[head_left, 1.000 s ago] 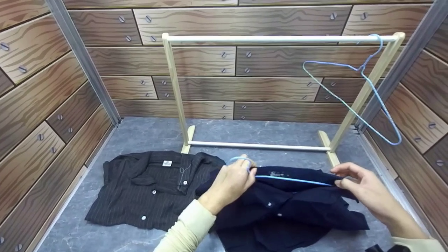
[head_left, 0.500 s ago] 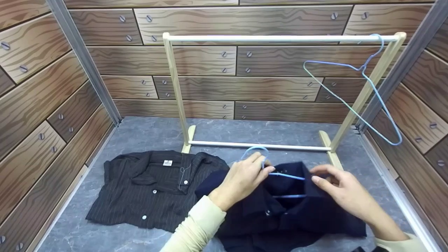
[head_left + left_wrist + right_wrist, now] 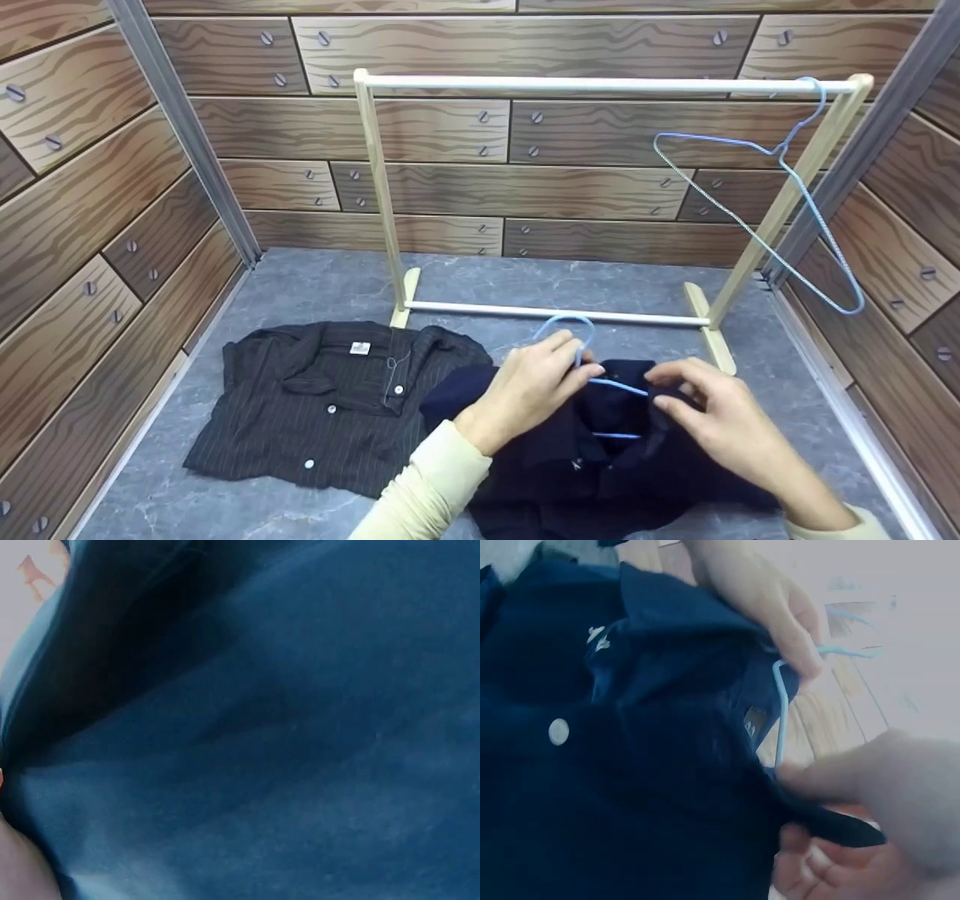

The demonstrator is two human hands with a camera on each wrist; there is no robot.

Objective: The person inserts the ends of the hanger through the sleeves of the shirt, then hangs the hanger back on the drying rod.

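Note:
My left hand (image 3: pixel 529 379) grips a light blue hanger (image 3: pixel 619 386) just below its hook, which rises above the fingers. The hanger lies inside the neck opening of a navy shirt (image 3: pixel 585 495); both its upper arm and lower bar show there. On the right side of the collar, my right hand (image 3: pixel 716 416) pinches the cloth between thumb and fingers. The right wrist view shows the collar edge (image 3: pixel 832 825) between those fingers, close to the hanger wire (image 3: pixel 782 712). Navy cloth (image 3: pixel 300 727) fills most of the left wrist view.
A dark pinstriped shirt (image 3: pixel 300 420) lies flat at left, partly under the navy one. Behind stands a wooden rack with a white rail (image 3: pixel 600 84). A second blue hanger (image 3: pixel 750 225) hangs at its right end. Wood-patterned walls (image 3: pixel 420 187) enclose the grey floor.
My right hand has moved left from the shirt's shoulder to its collar. The hanger's right part has gone under the cloth, and its hook has shifted right with my left hand.

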